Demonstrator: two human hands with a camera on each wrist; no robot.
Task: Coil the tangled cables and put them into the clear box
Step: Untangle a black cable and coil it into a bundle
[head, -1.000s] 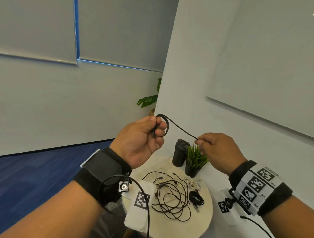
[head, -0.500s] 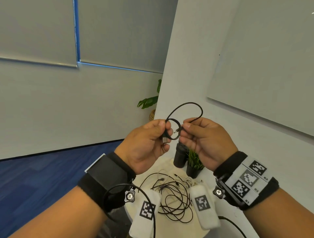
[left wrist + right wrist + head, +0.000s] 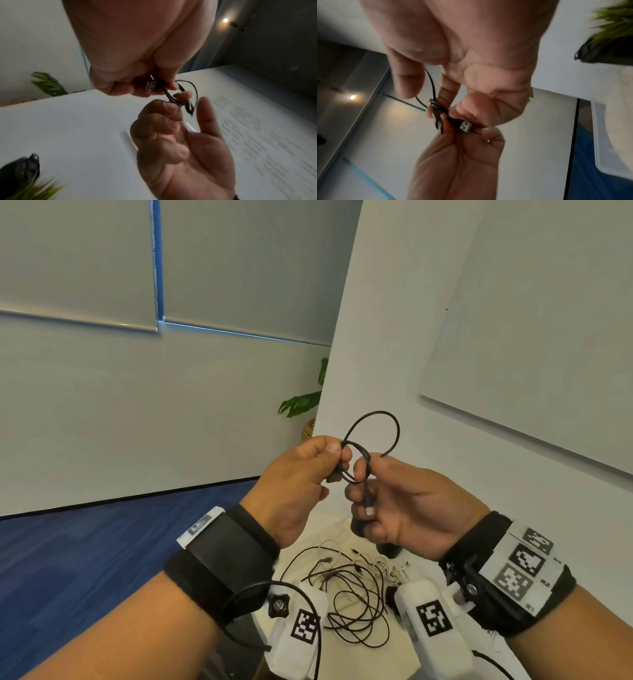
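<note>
I hold a thin black cable [image 3: 372,429] up in front of me, above the table. My left hand [image 3: 325,463] pinches its small loops together with the USB plug [image 3: 151,86] at the fingertips. My right hand [image 3: 371,474] faces it palm up, index finger curled through the loops [image 3: 178,100] and thumb on the free strand. The cable's small end plug [image 3: 368,504] hangs in front of the right palm. In the right wrist view the USB plug [image 3: 465,125] lies between both hands' fingers. A tangle of black cables [image 3: 352,597] and white cables [image 3: 388,567] lies on the round table [image 3: 383,659] below.
A dark bottle [image 3: 356,529] and a small plant pot [image 3: 388,550] stand at the table's far side, mostly hidden by my right hand. A pale translucent container rim [image 3: 600,142] shows at the right edge of the right wrist view. A white wall stands close on the right.
The hands were apart with the cable stretched between them; the right hand has come in to the left and turned palm up, adding a large loop. The end plug now dangles.
</note>
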